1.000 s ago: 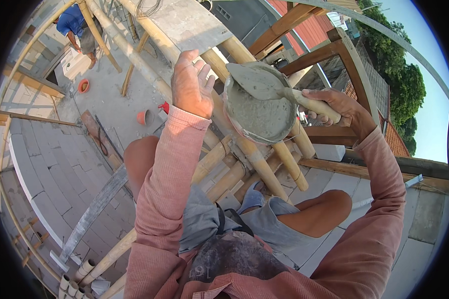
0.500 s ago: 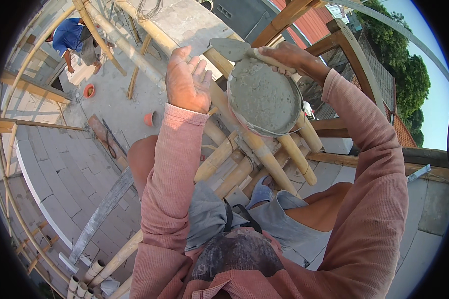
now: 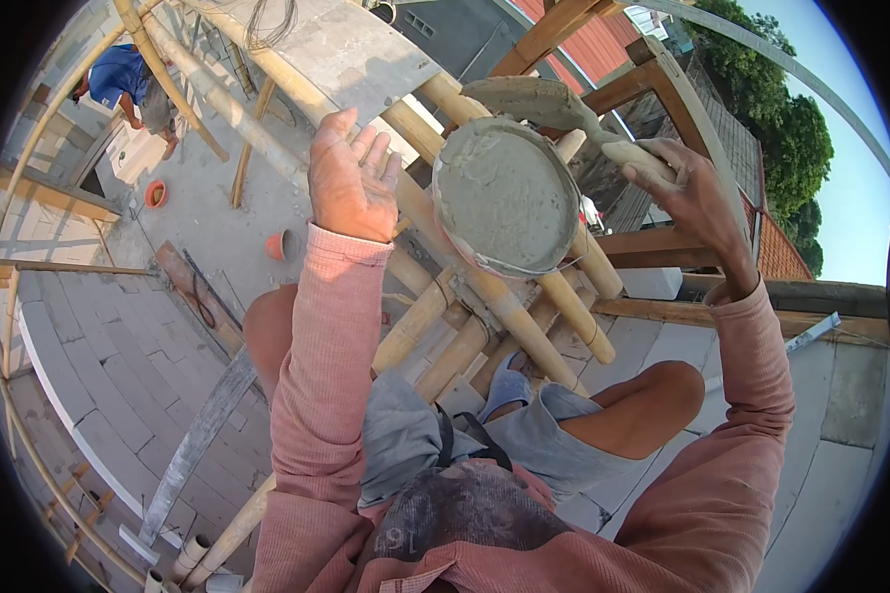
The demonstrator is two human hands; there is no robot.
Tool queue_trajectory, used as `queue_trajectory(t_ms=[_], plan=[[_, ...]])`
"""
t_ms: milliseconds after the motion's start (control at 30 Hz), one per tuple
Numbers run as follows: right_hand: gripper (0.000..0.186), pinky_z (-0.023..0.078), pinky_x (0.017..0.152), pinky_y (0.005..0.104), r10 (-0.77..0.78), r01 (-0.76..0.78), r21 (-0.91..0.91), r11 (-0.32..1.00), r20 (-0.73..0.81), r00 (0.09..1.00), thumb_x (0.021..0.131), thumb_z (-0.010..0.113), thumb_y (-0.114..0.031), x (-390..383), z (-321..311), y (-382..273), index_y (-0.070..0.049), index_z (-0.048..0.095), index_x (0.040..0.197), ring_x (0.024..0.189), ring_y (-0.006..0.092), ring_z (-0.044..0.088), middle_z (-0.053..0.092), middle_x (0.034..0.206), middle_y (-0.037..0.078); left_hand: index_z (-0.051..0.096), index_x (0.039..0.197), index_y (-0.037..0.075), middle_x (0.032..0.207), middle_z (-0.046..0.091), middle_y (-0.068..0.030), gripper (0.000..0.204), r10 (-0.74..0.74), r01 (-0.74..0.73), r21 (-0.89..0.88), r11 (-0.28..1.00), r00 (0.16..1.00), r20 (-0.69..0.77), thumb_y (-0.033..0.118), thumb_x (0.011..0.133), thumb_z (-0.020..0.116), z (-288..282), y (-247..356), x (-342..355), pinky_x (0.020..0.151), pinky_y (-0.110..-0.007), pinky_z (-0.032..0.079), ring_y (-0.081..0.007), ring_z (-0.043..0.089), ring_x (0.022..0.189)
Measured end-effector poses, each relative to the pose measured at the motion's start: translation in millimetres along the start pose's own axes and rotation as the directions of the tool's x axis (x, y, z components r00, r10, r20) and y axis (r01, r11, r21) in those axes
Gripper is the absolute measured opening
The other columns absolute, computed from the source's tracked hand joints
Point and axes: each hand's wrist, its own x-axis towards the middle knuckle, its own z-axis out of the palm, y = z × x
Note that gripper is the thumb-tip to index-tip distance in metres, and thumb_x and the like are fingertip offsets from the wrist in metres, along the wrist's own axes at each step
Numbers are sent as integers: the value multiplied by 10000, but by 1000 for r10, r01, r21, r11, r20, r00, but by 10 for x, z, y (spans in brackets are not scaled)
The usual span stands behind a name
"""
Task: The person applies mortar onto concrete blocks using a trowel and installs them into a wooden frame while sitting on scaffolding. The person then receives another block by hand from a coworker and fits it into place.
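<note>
My right hand [image 3: 684, 193] is wrapped round the handle of a trowel [image 3: 529, 100]. Its blade, coated in grey mortar, extends leftward over the far rim of a bucket. Wet mortar [image 3: 509, 193] fills that bucket [image 3: 448, 237] almost to the brim, and a thin wire handle hangs at its side. The bucket rests on bamboo poles in front of me. Left of it, my left hand [image 3: 354, 183] is raised with the palm up and fingers spread, holding nothing.
Bamboo poles [image 3: 524, 316] form a scaffold around my feet. A block wall [image 3: 119, 385] runs along the left. Below, a person in a blue shirt [image 3: 122, 77] bends over near two small orange buckets [image 3: 155, 194]. Timber framing [image 3: 707, 128] stands at the right.
My right hand has moved right and down with the trowel. The blade has shifted right, along the bucket's far rim. My left hand stays raised, slightly further left in view.
</note>
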Motion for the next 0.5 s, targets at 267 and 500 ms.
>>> queue_trajectory(t_ms=[267, 500], plan=[[384, 583, 725, 479, -487, 345, -559, 754, -124, 864, 935, 699, -237, 112, 834, 148, -2, 620, 1228, 849, 373, 704, 607, 1001, 156, 298, 1576, 49, 1626, 241, -225, 737, -23, 23, 7, 1000, 999, 28, 306, 969, 628, 143, -113, -5, 1234, -479, 265, -346, 279, 1520], [395, 586, 712, 485, -527, 333, -617, 713, -159, 835, 935, 683, -243, 345, 704, 304, 17, 610, 1222, 805, 355, 716, 633, 1047, 160, 208, 1606, 38, 1617, 231, -263, 807, -6, 0, 79, 997, 997, 75, 343, 975, 608, 181, -160, -99, 1251, -479, 223, -363, 234, 1541]])
